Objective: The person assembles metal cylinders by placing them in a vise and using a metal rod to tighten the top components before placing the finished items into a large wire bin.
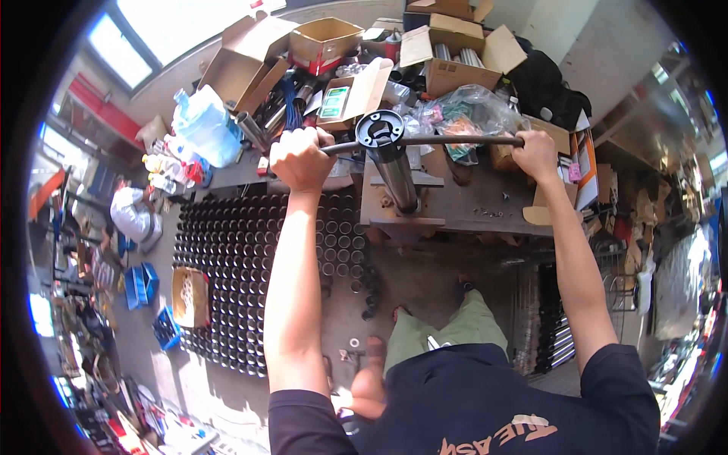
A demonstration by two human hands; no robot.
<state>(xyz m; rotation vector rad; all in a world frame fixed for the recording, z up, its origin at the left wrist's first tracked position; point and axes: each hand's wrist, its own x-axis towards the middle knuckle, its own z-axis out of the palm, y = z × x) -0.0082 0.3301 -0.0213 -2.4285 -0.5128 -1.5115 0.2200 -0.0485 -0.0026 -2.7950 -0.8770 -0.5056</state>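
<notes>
A long dark bar (455, 140) runs left to right across the top of an upright metal cylinder (396, 178). My left hand (302, 159) is closed round its left end. My right hand (537, 155) grips the far right end, with that arm stretched out. The cylinder tilts slightly and has a dark round flanged cap (380, 129) with holes on top. Its lower end meets a fixture (402, 224) at the front edge of the workbench (493, 199). How the bar joins the cap is partly hidden.
Open cardboard boxes (462, 64), plastic bags (474, 106) and a blue water jug (203, 125) crowd the bench's back. Rows of dark tubes (235, 258) stand on the floor at left, with a carton (189, 297) on them. Another person (135, 216) crouches at far left.
</notes>
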